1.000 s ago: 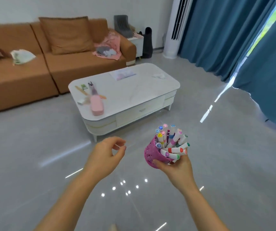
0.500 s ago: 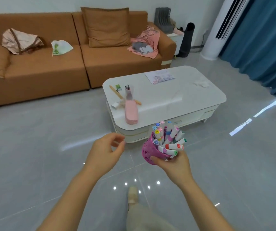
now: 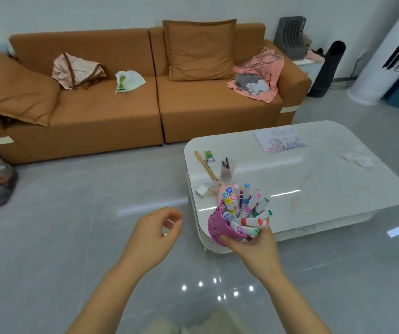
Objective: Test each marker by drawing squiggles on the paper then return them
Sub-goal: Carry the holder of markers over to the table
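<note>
Fingers (image 3: 227,239) of right hand (image 3: 254,244) clamp pink cup (image 3: 217,225) of markers (image 3: 244,208); left hand (image 3: 155,232) loosely curled, empty. Paper (image 3: 280,140) on worktop (image 3: 314,184) already scribbled; no marker out yet.

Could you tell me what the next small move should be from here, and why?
Probably set the basket down on the near end of the table. The right hand holds it, full of markers, over the table's near corner, and the left hand is empty. The paper lies at the far side, so testing cannot begin until the basket is down.
</note>
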